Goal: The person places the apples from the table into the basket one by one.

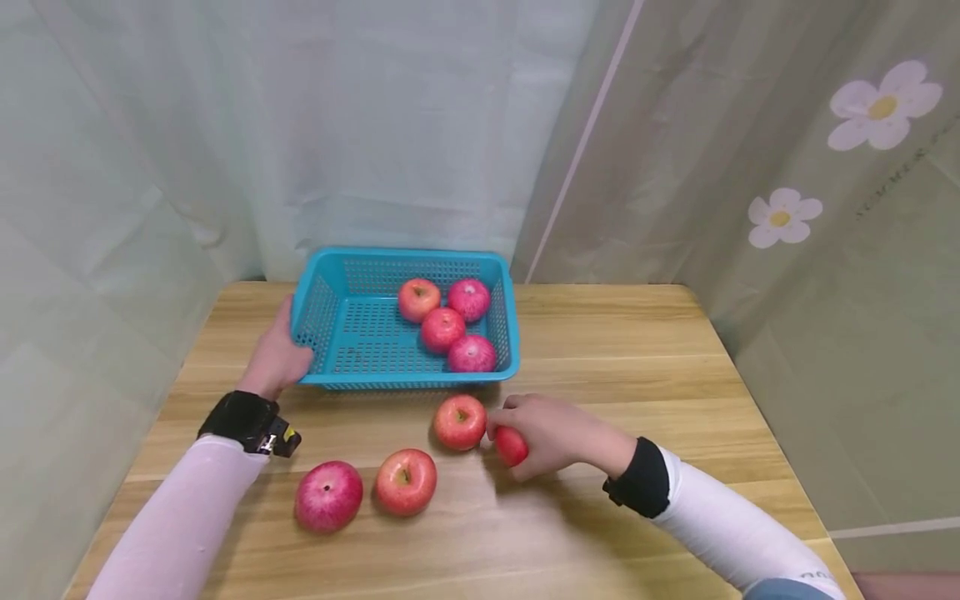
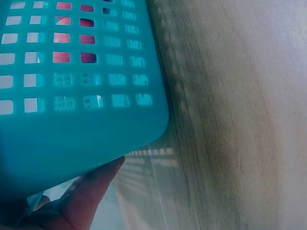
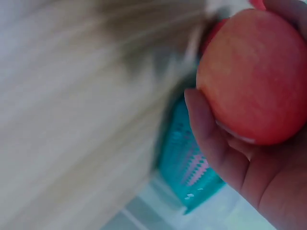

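Note:
My left hand [image 1: 277, 354] grips the left end of a blue perforated plastic basket [image 1: 408, 381], thumb at the rim. The left wrist view shows a finger [image 2: 93, 196] against the basket's wall [image 2: 81, 139]. Several red apples lie in the right half of the basket, one [image 1: 442, 331] in their middle. In front of the basket my right hand [image 1: 551, 433] holds a red apple [image 1: 512, 447], its fingers curled around it. The right wrist view shows this apple [image 3: 254, 76] close up, partly hidden by the hand. Just left of it sits another apple [image 1: 460, 422].
Nearer on the wooden table [image 1: 615, 350] lie a lighter red apple [image 1: 406, 482] and a darker pinkish-red apple [image 1: 328, 496], side by side between the forearms. A pale curtain [image 1: 420, 125] hangs behind the table, with printed flowers at the right.

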`<state>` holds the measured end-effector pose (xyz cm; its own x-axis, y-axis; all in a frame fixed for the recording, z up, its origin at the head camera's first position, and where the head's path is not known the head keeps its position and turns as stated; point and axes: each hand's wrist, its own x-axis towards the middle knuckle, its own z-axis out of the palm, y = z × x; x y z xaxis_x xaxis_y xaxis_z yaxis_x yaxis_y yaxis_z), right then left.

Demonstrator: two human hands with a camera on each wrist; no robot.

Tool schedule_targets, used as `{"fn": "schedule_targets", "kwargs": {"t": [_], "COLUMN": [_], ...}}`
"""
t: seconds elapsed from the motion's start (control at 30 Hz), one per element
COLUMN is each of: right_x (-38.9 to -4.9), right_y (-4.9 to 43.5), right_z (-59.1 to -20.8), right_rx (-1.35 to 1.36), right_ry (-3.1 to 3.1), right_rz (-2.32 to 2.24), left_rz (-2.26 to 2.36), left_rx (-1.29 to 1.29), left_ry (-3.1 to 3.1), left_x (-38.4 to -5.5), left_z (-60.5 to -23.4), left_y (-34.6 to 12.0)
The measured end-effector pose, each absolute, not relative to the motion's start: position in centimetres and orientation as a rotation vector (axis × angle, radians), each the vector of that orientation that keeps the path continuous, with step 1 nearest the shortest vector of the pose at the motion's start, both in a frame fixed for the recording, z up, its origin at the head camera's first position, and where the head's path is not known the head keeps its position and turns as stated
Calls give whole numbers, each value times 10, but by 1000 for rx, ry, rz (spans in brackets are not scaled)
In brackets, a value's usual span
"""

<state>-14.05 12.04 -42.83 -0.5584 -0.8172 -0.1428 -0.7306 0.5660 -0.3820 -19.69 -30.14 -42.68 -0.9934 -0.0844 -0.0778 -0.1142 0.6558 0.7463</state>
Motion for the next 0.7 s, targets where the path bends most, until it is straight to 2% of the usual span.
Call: {"fn": "schedule_targets", "kwargs": {"t": [0.4, 0.7], "right_x": [-138, -148], "right_y": [100, 76], "right_z": [-391, -352], "right_rx": [-1392, -1491], "right_ry": [2446, 2438], "right_rz": [-312, -430], "left_rz": [1299, 1305], "left_rx": [-195, -183], "left_ry": [2794, 2813], "left_x": [-198, -199], "left_z": [-434, -434], "left_y": [-302, -303]}}
